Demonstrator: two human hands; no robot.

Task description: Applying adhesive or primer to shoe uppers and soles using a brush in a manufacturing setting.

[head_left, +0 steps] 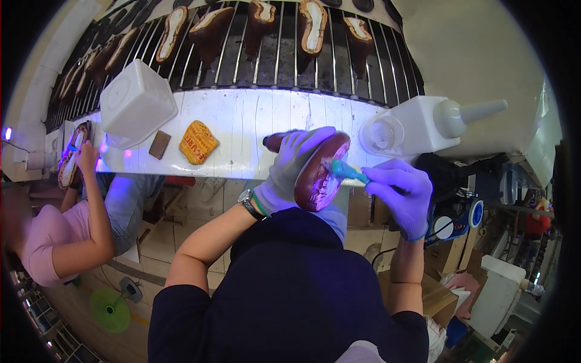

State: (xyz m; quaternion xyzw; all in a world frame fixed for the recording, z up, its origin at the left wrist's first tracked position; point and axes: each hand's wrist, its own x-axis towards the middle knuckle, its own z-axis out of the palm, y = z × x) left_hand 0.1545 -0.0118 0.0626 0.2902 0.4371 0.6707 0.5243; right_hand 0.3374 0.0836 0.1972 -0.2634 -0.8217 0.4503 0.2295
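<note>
My left hand (287, 175), in a pale glove with a watch at the wrist, is wrapped round a brown shoe upper on its last (307, 184). The shoe is turned so that its underside slants toward my right hand, with a shiny, wet-looking patch near its lower end. My right hand (402, 191), also gloved, grips a brush with a teal handle (353, 172). The bristles touch the edge of the shoe's underside. Part of the shoe is hidden behind my left hand.
On the white bench (236, 124) are a white plastic container (134, 103), a small brown block (160, 145), a yellow printed pad (198, 143) and a white bottle with a spout (417, 128). Beyond, a rod rack (275, 66) carries several shoes. A co-worker (66, 236) brushes another shoe at left.
</note>
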